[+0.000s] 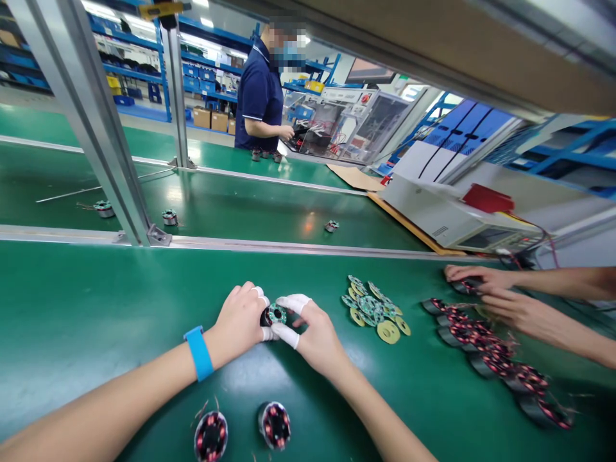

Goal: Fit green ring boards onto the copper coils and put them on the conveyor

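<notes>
My left hand, with white finger cots and a blue band at the wrist, is closed around a motor stator. Against the face of that stator sits a small green ring-shaped circuit board. The thumb and a finger of my right hand, also in white cots, pinch the board's edge. Most of the stator is hidden behind my fingers. Two more stators with copper windings, one on the left and one on the right, lie nearer to me on the green bench. Right of my hands is a pile of green and yellow ring boards.
A co-worker's hands handle a stator at the right, beside a row of several stators. A metal rail and an upright post border the bench. Beyond are a conveyor with stators, grey equipment and a standing person.
</notes>
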`<state>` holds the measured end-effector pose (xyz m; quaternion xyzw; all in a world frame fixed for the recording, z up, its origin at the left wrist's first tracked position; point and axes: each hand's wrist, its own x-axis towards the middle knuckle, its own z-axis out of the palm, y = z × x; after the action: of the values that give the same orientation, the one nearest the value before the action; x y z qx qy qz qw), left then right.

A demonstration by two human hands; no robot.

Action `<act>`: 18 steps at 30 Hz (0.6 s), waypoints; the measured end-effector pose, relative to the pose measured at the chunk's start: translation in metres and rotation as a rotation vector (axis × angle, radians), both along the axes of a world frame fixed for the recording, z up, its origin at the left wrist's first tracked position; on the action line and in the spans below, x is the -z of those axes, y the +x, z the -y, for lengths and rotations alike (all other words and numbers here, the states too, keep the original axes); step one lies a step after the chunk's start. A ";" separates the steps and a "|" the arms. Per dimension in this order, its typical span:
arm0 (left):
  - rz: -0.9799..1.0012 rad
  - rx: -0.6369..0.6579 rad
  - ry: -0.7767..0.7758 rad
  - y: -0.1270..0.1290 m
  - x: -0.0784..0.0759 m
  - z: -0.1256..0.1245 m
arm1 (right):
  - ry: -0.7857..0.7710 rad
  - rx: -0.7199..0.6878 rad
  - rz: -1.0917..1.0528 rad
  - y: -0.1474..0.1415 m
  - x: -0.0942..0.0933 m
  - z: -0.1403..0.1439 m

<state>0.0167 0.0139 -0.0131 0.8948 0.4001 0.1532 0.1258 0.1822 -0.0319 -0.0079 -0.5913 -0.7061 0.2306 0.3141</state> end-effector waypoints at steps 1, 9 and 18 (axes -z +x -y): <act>-0.005 -0.004 0.001 0.000 0.000 0.000 | 0.013 0.005 0.025 0.000 0.000 0.001; -0.017 -0.030 0.014 0.001 0.000 0.002 | 0.097 0.064 -0.086 0.006 -0.005 0.000; -0.027 -0.046 -0.004 0.002 -0.002 0.002 | 0.114 0.301 -0.090 0.031 -0.005 -0.010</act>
<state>0.0186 0.0118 -0.0113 0.8869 0.4228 0.1434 0.1187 0.2136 -0.0217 -0.0033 -0.6606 -0.6067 0.1668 0.4096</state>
